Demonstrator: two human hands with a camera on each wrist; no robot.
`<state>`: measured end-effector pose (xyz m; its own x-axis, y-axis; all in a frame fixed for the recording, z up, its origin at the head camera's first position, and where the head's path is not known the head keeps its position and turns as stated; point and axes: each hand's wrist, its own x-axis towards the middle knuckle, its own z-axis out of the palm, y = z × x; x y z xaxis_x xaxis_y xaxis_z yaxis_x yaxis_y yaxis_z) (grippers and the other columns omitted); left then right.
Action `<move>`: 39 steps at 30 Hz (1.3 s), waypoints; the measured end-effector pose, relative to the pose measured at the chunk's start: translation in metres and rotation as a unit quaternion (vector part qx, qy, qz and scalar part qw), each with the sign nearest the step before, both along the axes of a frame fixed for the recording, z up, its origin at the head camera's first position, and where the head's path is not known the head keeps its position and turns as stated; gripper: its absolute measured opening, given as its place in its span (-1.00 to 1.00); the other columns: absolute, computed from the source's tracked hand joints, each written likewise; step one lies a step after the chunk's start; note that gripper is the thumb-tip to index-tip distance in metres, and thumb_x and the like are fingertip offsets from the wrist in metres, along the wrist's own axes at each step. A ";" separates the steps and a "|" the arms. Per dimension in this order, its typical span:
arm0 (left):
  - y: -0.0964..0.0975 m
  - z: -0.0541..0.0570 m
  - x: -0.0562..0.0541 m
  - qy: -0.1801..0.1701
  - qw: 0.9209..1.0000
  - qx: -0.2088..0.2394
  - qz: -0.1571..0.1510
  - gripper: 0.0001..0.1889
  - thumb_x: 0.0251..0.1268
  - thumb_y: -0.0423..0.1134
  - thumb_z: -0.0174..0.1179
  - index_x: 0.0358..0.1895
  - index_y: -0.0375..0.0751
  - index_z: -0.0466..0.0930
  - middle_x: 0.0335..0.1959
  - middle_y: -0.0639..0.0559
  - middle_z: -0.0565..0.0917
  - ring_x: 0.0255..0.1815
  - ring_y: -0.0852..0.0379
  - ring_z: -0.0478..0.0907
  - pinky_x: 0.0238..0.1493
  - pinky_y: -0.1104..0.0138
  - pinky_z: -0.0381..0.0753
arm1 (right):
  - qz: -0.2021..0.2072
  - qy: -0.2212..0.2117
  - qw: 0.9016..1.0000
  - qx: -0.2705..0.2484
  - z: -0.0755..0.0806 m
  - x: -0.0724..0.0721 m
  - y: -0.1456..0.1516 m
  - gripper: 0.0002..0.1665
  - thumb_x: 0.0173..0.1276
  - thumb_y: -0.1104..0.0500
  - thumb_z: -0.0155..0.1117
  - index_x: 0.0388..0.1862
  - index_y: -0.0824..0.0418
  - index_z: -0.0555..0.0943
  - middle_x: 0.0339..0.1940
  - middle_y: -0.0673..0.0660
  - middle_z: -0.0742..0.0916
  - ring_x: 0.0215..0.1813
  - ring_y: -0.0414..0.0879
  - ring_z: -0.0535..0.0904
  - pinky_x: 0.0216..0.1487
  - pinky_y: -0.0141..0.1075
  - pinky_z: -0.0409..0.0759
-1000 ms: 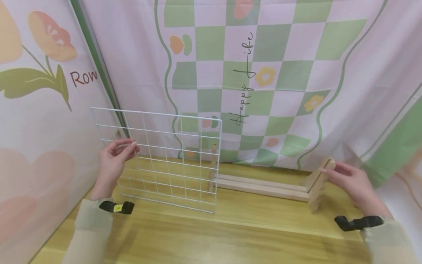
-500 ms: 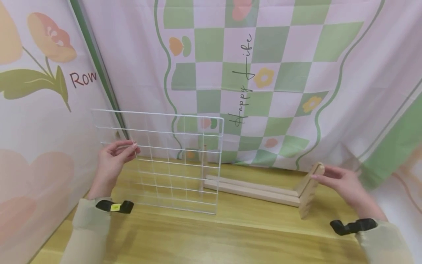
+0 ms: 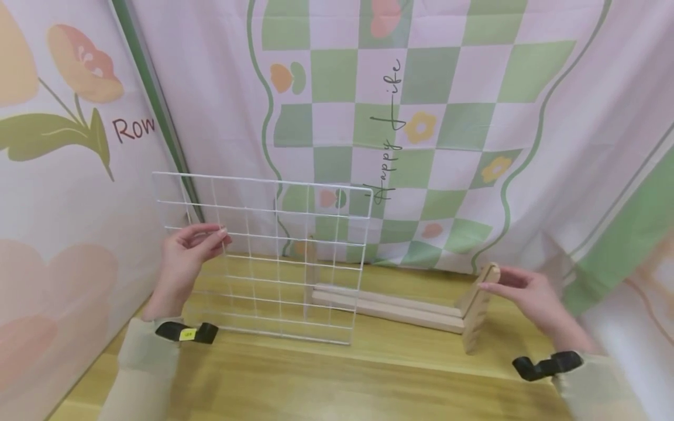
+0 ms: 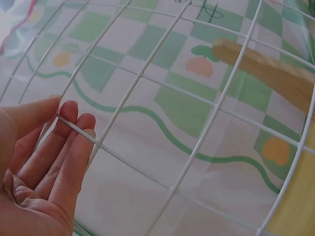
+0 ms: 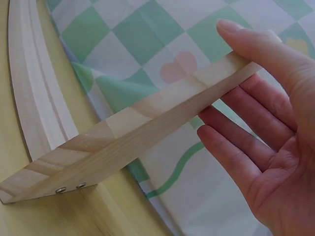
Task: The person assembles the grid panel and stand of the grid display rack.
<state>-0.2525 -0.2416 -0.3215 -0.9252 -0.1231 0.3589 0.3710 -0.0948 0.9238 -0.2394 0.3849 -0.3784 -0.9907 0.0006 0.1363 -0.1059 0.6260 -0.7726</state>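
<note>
Left hand (image 3: 184, 257) has a wire of the white grid (image 3: 250, 257) pinched between thumb and fingers, grid held up at the left above the table (image 3: 400, 386). Its lower left corner gets so faint I can't make it out, and I can't tell if the bottom edge touches the wood. Right hand (image 3: 532, 298) is pinching the top of the stand (image 3: 387, 313) by its right end piece, thumb on the near side, fingers mostly tucked behind (the right wrist view shows them better, a bit spread). The stand's left end sits behind the grid, so you only see it through the wires. Left wrist view crops the grid all round, with just a chunk of the stand poking in at the right. Right wrist view cuts off the far end of the long bars but does show two screws (image 5: 71, 188) low on the end piece. Checkered cloth (image 3: 468, 123) behind everything, top cut off
</note>
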 end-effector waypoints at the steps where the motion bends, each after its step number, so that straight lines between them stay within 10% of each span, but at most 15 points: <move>1: 0.001 0.001 0.000 0.005 1.000 0.006 -0.004 -0.86 0.33 -0.39 0.38 -0.10 -0.32 0.70 -0.23 -0.05 0.80 -0.20 0.13 0.77 -0.05 0.29 0.70 | 0.005 0.003 1.000 -0.003 0.000 0.000 -0.002 -0.18 0.41 -0.04 0.43 0.43 0.42 0.39 0.23 0.19 0.68 -0.05 -0.52 0.51 0.23 0.10 0.54; 8: 0.015 0.011 -0.001 0.022 0.998 0.048 -0.018 -0.93 0.33 -0.46 0.36 -0.19 -0.25 0.73 -0.30 -0.05 0.80 -0.26 0.11 0.78 -0.10 0.27 0.73 | 0.049 0.022 0.998 -0.044 0.000 0.001 -0.022 -0.29 0.40 0.07 0.45 0.36 0.45 0.46 0.06 0.00 0.76 -0.02 -0.41 0.63 -0.02 -0.59 0.52; 39: 0.071 0.089 -0.019 -0.068 0.997 0.012 -0.022 -0.70 0.30 -0.30 0.44 0.01 -0.34 0.66 -0.23 -0.11 0.79 -0.19 0.05 0.77 -0.10 0.30 0.75 | 0.165 0.052 0.977 -0.127 -0.003 0.020 -0.087 -0.55 0.26 0.38 0.50 0.09 0.57 0.63 -0.18 0.25 0.81 -0.18 -0.11 0.77 -0.17 -0.26 0.77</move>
